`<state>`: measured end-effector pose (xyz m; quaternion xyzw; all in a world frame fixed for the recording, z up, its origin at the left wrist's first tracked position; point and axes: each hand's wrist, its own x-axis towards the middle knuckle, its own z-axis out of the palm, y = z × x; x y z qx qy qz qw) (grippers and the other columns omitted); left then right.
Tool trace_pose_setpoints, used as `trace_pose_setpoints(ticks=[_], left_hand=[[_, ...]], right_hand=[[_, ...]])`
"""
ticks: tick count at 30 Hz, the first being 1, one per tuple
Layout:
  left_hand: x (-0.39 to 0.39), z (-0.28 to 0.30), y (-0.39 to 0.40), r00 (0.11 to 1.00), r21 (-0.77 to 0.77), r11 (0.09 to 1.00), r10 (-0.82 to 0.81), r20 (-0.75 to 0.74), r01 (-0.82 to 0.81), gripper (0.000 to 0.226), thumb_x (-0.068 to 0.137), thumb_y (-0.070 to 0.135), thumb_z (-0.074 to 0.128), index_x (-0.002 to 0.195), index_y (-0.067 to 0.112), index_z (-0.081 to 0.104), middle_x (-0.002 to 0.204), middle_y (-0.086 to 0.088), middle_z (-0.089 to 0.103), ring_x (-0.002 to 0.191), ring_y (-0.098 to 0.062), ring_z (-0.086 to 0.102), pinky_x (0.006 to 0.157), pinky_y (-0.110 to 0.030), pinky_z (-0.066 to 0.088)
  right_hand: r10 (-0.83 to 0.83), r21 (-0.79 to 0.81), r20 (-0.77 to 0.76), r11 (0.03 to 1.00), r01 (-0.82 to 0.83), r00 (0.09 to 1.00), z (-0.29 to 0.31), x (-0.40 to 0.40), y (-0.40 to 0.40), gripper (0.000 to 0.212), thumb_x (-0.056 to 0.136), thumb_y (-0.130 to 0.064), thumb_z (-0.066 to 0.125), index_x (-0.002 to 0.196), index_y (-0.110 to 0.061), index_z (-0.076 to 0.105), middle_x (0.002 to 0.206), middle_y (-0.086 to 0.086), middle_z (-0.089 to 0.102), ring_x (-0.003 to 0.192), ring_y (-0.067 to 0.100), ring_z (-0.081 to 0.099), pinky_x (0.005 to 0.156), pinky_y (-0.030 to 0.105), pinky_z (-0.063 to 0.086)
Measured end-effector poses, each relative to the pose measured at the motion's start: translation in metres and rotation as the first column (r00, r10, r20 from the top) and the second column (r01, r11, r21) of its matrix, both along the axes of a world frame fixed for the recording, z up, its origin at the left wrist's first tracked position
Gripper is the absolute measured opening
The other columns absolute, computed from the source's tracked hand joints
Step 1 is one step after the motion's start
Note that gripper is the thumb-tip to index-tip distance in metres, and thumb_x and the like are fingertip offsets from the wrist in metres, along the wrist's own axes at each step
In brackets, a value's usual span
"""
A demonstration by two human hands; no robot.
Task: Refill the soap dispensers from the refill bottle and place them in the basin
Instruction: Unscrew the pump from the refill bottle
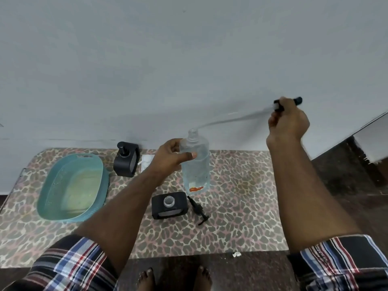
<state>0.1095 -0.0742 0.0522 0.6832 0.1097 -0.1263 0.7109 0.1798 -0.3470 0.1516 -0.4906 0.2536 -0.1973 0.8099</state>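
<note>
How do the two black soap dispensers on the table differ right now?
The back dispenser has its pump on; the front dispenser is open, its pump lying beside it. The back one stands by the wall near the basin; the front one sits below the refill bottle. Both are black and squarish.

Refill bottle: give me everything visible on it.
The refill bottle is a tall, clear, plastic-looking cylinder, standing roughly upright on the leopard-print table. Its threaded neck is open; the pump head is out, held up in the right hand, its blurred dip tube tip still at the mouth. It looks mostly full of clear liquid. A small label with orange print sits near the base. The left hand grips its upper body, thumb across the front. The open black dispenser stands just in front.
</note>
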Motion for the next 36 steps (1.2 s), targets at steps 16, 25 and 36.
trace_pose_setpoints(ticks=[16,25,36], left_hand=[[-0.016,-0.013,0.004,0.996,0.049,0.996,0.077,0.048,-0.079,0.049,0.068,0.023,0.091,0.113,0.025,0.070,0.108,0.007,0.075,0.112,-0.023,0.072,0.096,-0.055,0.059],[-0.016,-0.001,0.001,0.995,0.066,0.996,0.055,0.083,-0.060,0.049,0.067,0.027,0.090,0.111,0.032,0.068,0.113,0.006,0.074,0.110,-0.022,0.072,0.095,-0.054,0.060],[-0.018,0.026,0.001,0.996,-0.002,0.999,-0.046,0.076,0.047,0.052,0.079,0.009,0.087,0.124,0.020,0.064,0.125,-0.004,0.070,0.115,-0.025,0.071,0.098,-0.049,0.059]], right_hand=[[0.286,0.105,-0.522,0.957,-0.272,0.804,-0.216,-0.133,0.027,0.027,0.081,0.005,0.078,0.093,-0.014,0.063,0.090,0.006,0.067,0.080,0.020,0.066,0.068,0.031,0.056],[0.242,-0.237,-0.820,0.682,-0.692,0.519,-0.217,-0.134,0.021,0.032,0.062,-0.023,0.085,0.089,-0.019,0.068,0.088,0.010,0.075,0.079,0.030,0.073,0.072,0.048,0.064],[0.758,-0.281,-0.348,0.477,-0.833,0.552,-0.098,-0.089,0.057,0.090,0.068,-0.014,0.092,0.145,-0.024,0.046,0.139,-0.001,0.061,0.132,0.013,0.055,0.102,0.038,0.052]])
